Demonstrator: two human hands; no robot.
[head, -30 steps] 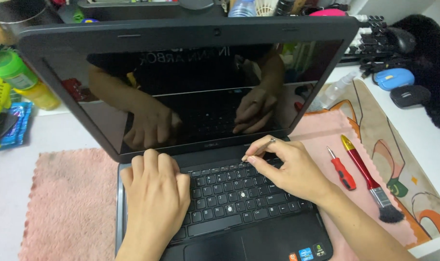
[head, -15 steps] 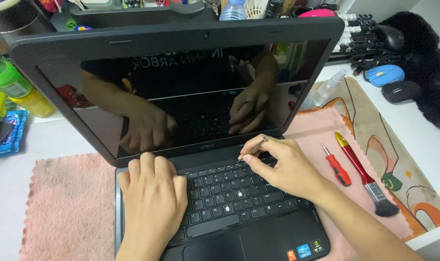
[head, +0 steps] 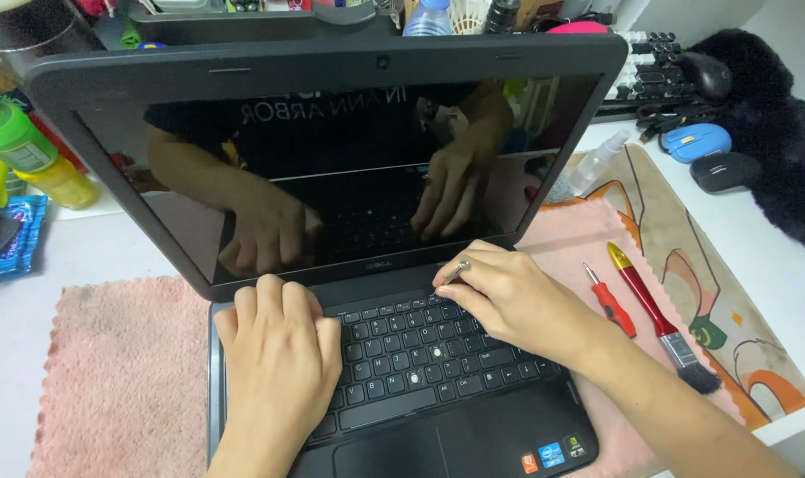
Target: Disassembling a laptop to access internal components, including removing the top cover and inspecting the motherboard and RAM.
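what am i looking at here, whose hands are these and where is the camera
The one picture comes from a camera worn on a person's head, looking down at their own two bare hands. They work at an open black laptop with a dark screen, standing on a pink cloth. The left hand lies flat on the left of the keyboard. The right hand pinches a thin metal tool in its fingers, tip at the keyboard's top edge. To the right lie a small red screwdriver and a red-handled brush. Further back right are a blue mouse and a black mouse.
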